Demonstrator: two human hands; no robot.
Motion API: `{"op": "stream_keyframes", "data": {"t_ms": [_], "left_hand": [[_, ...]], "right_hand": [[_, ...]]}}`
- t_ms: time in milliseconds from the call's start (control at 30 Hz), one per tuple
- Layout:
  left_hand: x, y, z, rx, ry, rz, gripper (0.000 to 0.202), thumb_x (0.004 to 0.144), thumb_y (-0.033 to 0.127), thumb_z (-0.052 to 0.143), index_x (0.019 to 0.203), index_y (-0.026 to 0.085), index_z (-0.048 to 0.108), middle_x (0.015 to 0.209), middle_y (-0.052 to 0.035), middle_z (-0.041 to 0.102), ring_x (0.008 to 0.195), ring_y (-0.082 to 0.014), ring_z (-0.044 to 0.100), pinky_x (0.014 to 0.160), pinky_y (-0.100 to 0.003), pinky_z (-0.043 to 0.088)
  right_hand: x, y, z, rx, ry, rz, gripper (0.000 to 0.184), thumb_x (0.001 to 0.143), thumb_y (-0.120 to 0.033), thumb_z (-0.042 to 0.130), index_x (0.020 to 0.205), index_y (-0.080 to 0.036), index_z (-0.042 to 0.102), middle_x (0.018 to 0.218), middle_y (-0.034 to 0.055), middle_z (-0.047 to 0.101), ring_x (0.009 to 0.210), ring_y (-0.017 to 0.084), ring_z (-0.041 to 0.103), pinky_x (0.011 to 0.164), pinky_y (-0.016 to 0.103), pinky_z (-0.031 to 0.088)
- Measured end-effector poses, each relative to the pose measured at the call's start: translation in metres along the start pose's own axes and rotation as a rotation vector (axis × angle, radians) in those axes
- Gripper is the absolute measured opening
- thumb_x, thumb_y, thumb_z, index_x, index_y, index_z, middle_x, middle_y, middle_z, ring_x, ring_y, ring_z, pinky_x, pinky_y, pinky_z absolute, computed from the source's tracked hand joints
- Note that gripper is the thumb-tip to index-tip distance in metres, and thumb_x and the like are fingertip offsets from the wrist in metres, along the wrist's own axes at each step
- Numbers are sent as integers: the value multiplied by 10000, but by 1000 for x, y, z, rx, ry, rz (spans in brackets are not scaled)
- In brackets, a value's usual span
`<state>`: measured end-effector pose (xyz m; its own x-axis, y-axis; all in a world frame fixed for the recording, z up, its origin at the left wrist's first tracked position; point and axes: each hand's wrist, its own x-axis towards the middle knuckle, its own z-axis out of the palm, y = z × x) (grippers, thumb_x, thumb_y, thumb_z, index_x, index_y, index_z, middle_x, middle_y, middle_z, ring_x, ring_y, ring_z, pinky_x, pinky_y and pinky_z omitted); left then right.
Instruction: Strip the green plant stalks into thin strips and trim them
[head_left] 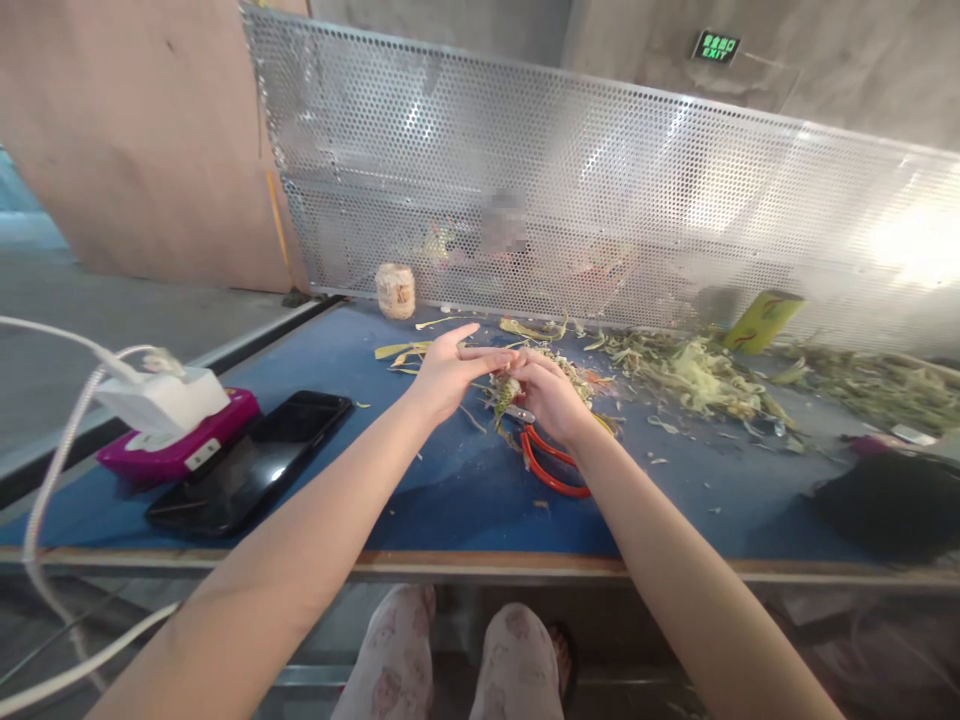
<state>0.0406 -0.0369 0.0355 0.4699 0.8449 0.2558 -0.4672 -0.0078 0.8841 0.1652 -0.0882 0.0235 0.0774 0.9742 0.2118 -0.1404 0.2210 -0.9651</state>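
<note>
My left hand [444,375] and my right hand [553,398] meet fingertip to fingertip above the blue tabletop. The left hand's fingers reach rightward, pressed together, its thumb apart. My right hand's fingers are bent and closed at the tips. Whatever is pinched where they meet is too small or hidden to name. A greenish dried plant piece [505,400] shows just below the fingers; I cannot tell if it is held. Under my right hand lies a pair of scissors with orange handles [553,474], partly covered. Dried plant bits [570,375] lie behind the hands.
At left are a black phone [255,465], a magenta power strip [176,440] and a white plug [165,400] with cables. A twine roll [395,291] stands by the perforated metal screen [465,150]. Dried plant heaps [697,375], a yellow-green box [763,320] and a dark object [892,500] are rightward.
</note>
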Motion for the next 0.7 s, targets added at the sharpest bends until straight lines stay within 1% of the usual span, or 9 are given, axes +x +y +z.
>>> {"op": "stream_keyframes", "data": {"t_ms": [133, 233, 300, 400, 467, 500, 600, 700], "left_hand": [[1, -2, 0, -33, 12, -17, 891, 559, 82, 736, 1309, -6, 261, 692, -86, 701, 777, -201, 650, 890, -360, 395], [2, -2, -2, -19, 22, -12, 879, 554, 89, 741, 1298, -8, 282, 694, -89, 700, 753, -195, 651, 881, -356, 403], [2, -2, -3, 4, 22, 11, 900, 542, 107, 753, 1300, -9, 281, 710, -101, 700, 772, -202, 649, 874, -353, 410], [4, -1, -5, 55, 39, 19, 935, 531, 143, 767, 1307, -11, 270, 735, -118, 697, 844, -226, 635, 876, -361, 408], [4, 0, -6, 82, 58, 6, 945, 533, 160, 766, 1313, -7, 260, 752, -118, 695, 863, -232, 629, 884, -371, 401], [5, 0, -6, 87, 69, -1, 946, 537, 164, 764, 1317, -3, 254, 762, -116, 695, 864, -230, 627, 886, -372, 399], [5, 0, -6, 86, 90, -28, 958, 549, 160, 756, 1331, 7, 224, 785, -111, 695, 876, -221, 618, 879, -360, 399], [5, -2, -6, 112, 106, -51, 952, 560, 182, 752, 1333, 12, 224, 796, -117, 694, 876, -225, 611, 855, -362, 403]], "right_hand": [[-1, -1, 1, -10, -17, -8, 55, 583, -209, 519, 606, -202, 470, 643, -39, 441, 613, 96, 406, 518, 206, 350], [-2, -1, 1, -37, -15, -1, 64, 592, -225, 531, 608, -204, 472, 661, -36, 467, 619, 99, 423, 538, 217, 366], [-2, 1, 1, -73, -22, 9, 100, 619, -277, 562, 643, -209, 494, 682, -36, 488, 626, 97, 443, 551, 219, 369], [-2, 5, 1, -172, -16, 3, 226, 670, -425, 568, 759, -218, 564, 753, -23, 529, 643, 94, 462, 559, 217, 363], [-1, 6, 1, -230, 40, -29, 313, 689, -496, 535, 808, -213, 595, 761, -10, 540, 643, 95, 457, 552, 216, 355], [-1, 5, 0, -247, 80, -52, 328, 687, -507, 535, 802, -207, 603, 748, -8, 541, 639, 95, 452, 548, 216, 351], [0, 1, -1, -262, 166, -121, 289, 645, -474, 596, 717, -195, 611, 672, -19, 525, 613, 91, 436, 545, 220, 336], [1, -1, -2, -258, 154, -142, 260, 616, -434, 633, 679, -183, 612, 629, -26, 516, 574, 82, 411, 542, 227, 323]]}}
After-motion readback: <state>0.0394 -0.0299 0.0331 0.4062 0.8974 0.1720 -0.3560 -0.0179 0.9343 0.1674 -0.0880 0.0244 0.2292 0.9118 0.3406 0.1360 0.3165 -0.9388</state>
